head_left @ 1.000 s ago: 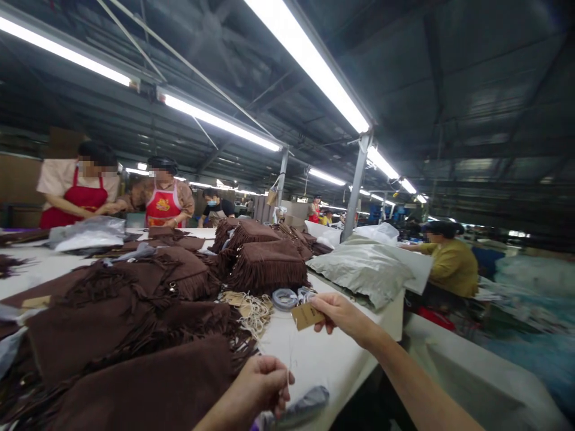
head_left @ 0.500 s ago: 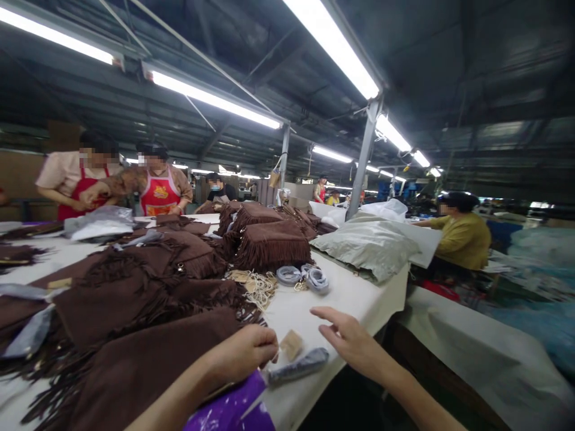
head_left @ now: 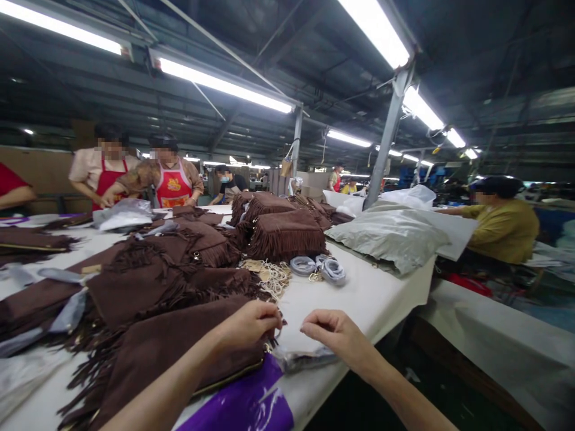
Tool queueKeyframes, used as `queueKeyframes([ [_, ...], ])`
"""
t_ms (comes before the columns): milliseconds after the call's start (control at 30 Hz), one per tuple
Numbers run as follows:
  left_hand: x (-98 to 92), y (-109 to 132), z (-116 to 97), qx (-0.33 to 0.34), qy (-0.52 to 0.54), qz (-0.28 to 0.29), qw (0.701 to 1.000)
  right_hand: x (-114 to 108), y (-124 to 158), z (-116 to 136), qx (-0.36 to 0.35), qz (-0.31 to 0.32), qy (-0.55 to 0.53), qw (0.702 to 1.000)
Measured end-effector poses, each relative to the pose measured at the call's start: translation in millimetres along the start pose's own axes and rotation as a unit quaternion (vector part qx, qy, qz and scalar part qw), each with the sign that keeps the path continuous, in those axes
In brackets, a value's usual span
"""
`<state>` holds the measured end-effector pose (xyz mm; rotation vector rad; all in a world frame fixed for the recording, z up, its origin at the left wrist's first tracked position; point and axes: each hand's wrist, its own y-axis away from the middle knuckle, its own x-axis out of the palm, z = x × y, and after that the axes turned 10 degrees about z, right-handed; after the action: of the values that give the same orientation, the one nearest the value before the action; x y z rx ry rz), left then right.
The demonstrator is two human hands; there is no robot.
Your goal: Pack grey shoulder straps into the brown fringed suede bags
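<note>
My left hand (head_left: 257, 324) hovers above the right end of a dark brown fringed suede bag (head_left: 179, 344), fingers curled together; whatever they hold is hidden. To its right, my right hand (head_left: 333, 333) has thumb and fingertips pinched, and I cannot make out anything between them. The two hands are apart. Below them on the table (head_left: 305, 305) lies a grey, plastic-wrapped long piece (head_left: 308, 361), partly covered by the right hand. A shiny purple plastic bag (head_left: 251, 404) lies at the near edge, partly under the brown bag, whose gold zipper edge shows.
More brown fringed bags (head_left: 287, 232) are stacked farther back. Tan tags with cream strings (head_left: 269, 274) and wrapped strap coils (head_left: 331, 270) lie beyond my hands. A large pale sack (head_left: 390, 236) rests at the right edge. Co-workers (head_left: 173, 179) stand across the table.
My left hand has risen slightly. My right hand's outstretched fingers have curled into a pinch, nearer the left hand. The small tan tag between them no longer shows. The view has swung left.
</note>
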<state>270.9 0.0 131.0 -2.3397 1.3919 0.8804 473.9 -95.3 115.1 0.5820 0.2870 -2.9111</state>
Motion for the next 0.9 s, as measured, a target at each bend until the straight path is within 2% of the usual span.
queueKeyframes([
  [133,14.8,7.1,33.4,0.018,-0.063,-0.015,0.998,-2.1,0.8,-7.4,0.021,0.002,0.037,0.999],
  [200,20.8,10.1,37.7,0.029,-0.125,-0.011,0.992,0.4,-2.4,-11.9,0.028,0.007,0.06,0.998],
  [267,24.8,11.2,33.5,0.032,-0.152,-0.017,0.988,4.1,-7.1,-16.3,0.031,0.014,0.073,0.997],
  [333,26.4,9.9,24.1,0.032,-0.095,-0.031,0.994,7.9,-12.2,-19.9,0.03,0.014,0.081,0.996],
  [433,25.7,4.4,11.4,0.019,0.06,-0.027,0.998,12.3,-19.0,-22.0,0.013,-0.002,0.107,0.994],
  [600,27.7,-7.4,15.9,-0.017,0.284,0.011,0.959,15.6,-25.6,-18.5,-0.039,-0.007,0.196,0.98],
  [733,28.9,-15.6,28.3,-0.058,0.369,0.004,0.928,17.4,-27.3,-22.5,-0.063,0.0,0.239,0.969],
  [900,19.6,-19.7,32.0,-0.08,0.388,-0.022,0.918,19.6,-31.4,-30.7,-0.031,-0.021,0.158,0.987],
])
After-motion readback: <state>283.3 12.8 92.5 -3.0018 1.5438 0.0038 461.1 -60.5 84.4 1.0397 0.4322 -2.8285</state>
